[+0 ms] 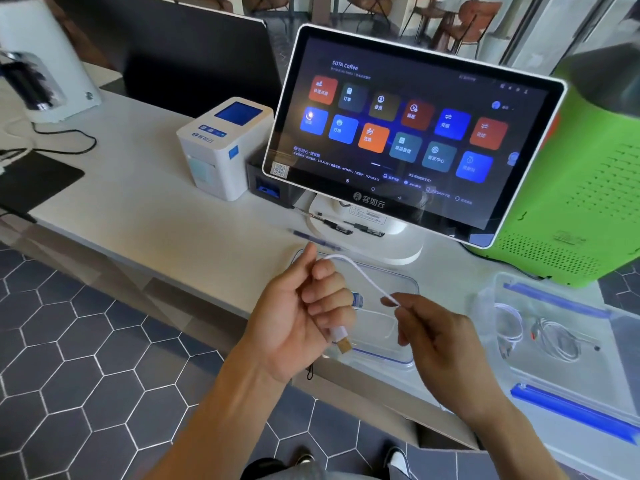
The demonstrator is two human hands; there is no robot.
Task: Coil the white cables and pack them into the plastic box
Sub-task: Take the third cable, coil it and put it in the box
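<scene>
My left hand (304,317) grips one end of a white cable (360,275), its USB plug (341,337) sticking out below my curled fingers. The cable arcs up and right to my right hand (436,337), which pinches it between thumb and fingertip. Both hands hover over the counter's front edge, above a clear lid with blue trim (391,344). The clear plastic box (568,344) with blue clips stands to the right and holds coiled white cables (554,337).
A tilted touchscreen terminal (408,133) on a white stand rises right behind my hands. A white label printer (221,147) stands to its left, a green perforated machine (588,188) to the right. Pens (332,226) lie by the stand. Hexagon-tiled floor lies below the counter.
</scene>
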